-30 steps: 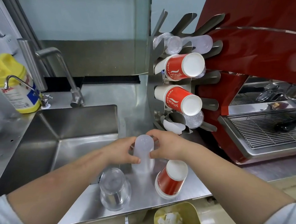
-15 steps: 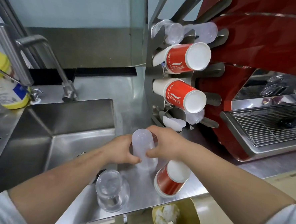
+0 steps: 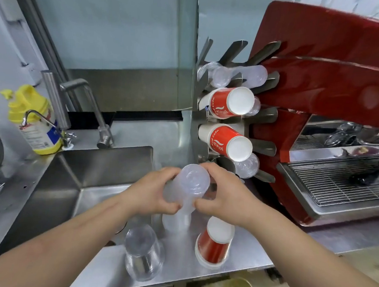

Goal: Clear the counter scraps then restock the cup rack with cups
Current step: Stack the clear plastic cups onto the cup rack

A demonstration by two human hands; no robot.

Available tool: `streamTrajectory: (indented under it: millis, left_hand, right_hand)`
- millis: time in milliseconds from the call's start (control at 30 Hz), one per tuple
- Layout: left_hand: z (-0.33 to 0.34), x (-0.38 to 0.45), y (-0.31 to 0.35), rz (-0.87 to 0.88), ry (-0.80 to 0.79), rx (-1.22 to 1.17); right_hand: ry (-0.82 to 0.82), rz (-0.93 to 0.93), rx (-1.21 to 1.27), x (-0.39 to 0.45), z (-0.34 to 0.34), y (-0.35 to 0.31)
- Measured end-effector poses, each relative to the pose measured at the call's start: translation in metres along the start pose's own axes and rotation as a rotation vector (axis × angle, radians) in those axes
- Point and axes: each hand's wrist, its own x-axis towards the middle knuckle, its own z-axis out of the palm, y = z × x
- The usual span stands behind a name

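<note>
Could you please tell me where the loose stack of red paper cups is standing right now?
The red paper cups stand upside down on the steel counter, just below the right hand.

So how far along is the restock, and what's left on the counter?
The cup rack already holds two red paper-cup stacks and some clear cups. In hand: both the left hand and right hand grip a frosted cup stack, tilted off the counter. Left: a clear cup stack and a red cup stack.

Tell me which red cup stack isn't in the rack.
The red stack standing upside down on the counter, just below the right hand. The other two red stacks lie sideways in the rack.
</note>
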Motion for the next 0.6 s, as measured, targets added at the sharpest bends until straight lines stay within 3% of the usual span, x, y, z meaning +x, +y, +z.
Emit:
streamTrajectory:
  millis: [600]
  left_hand:
    - [0.036,-0.014,-0.017,-0.181,-0.02,-0.079]
  right_hand:
    - [-0.185,0.029,-0.232,0.019,0.027,0.018]
